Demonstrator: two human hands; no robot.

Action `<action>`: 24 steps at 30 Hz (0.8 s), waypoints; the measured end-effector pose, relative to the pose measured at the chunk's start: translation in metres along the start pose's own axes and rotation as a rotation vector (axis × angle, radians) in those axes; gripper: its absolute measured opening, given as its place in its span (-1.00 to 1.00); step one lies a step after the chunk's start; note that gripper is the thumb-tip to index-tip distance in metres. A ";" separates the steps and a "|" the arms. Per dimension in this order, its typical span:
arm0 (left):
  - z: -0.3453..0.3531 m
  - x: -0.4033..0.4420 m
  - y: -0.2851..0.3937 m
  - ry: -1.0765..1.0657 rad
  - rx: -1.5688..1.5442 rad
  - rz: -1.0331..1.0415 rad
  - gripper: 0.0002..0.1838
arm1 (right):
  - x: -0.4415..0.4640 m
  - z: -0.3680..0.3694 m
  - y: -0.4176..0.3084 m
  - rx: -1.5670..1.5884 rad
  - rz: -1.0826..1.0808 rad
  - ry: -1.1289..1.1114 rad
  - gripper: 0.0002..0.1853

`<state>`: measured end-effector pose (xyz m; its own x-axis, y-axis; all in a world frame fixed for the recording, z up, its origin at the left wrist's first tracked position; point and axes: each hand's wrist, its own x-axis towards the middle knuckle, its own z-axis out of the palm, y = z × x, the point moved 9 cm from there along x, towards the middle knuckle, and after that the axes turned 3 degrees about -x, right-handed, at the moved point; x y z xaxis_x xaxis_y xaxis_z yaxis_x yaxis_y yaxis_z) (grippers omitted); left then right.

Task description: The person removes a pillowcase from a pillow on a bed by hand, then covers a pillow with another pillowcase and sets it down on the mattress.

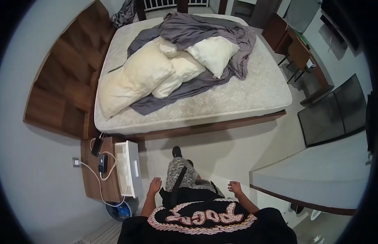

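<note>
My left hand [155, 185] hangs at my side, loosely curled with nothing in it, nearest to the pulled-out white drawer [134, 168] of a wooden nightstand [93, 179]. On the other side, my right hand [235, 187] is held out over the floor, fingers slightly bent and apart, also holding nothing. Ahead of me stands a bed with a bare cream mattress [262, 89]. Several cream pillows [146, 71] are piled on it, with a crumpled dark grey sheet [189, 28] around and under them. Neither hand touches the bed.
A phone [96, 147], a black power bank [102, 163] and white cables lie on the nightstand. Below it is a waste basket [111, 211] with a blue liner. At right are a dark fridge [335, 114], a chair [298, 55] and a white partition [311, 175].
</note>
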<state>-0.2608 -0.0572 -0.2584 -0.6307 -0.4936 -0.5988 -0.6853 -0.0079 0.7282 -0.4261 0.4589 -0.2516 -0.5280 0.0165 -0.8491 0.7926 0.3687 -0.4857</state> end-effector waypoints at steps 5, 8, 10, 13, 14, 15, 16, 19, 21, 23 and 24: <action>0.049 0.109 0.095 -0.118 0.268 0.044 -0.65 | 0.019 -0.002 -0.024 0.283 0.027 0.062 -0.67; 0.089 0.189 0.178 -0.100 0.395 0.222 -0.64 | 0.040 -0.003 -0.035 0.365 0.106 0.072 -0.62; 0.123 0.242 0.237 -0.081 0.457 0.448 -0.63 | 0.042 -0.022 -0.064 0.271 0.051 0.154 -0.64; 0.166 0.284 0.304 -0.212 0.183 0.280 -0.66 | 0.047 -0.045 -0.098 0.236 0.070 0.250 -0.68; 0.181 0.292 0.337 -0.265 0.151 0.233 -0.67 | 0.059 -0.060 -0.122 0.318 0.098 0.279 -0.70; 0.192 0.312 0.362 -0.202 0.257 0.390 -0.67 | 0.061 -0.075 -0.153 0.315 0.097 0.293 -0.70; 0.204 0.330 0.373 -0.217 0.261 0.386 -0.67 | 0.064 -0.092 -0.194 0.244 0.004 0.347 -0.73; 0.214 0.372 0.439 -0.218 0.024 0.370 -0.67 | 0.088 -0.124 -0.300 0.185 -0.334 0.427 -0.72; 0.215 0.376 0.491 -0.265 -0.090 0.272 -0.66 | 0.099 -0.143 -0.368 0.266 -0.449 0.417 -0.72; 0.210 0.385 0.532 -0.245 -0.362 0.089 -0.62 | 0.118 -0.154 -0.434 0.348 -0.525 0.379 -0.75; 0.210 0.389 0.551 -0.245 -0.357 0.087 -0.62 | 0.132 -0.160 -0.463 0.338 -0.541 0.383 -0.77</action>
<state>-0.9599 -0.0712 -0.1601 -0.7774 -0.2854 -0.5606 -0.4846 -0.2965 0.8230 -0.9119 0.4393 -0.1054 -0.8915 0.2599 -0.3710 0.4094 0.1120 -0.9054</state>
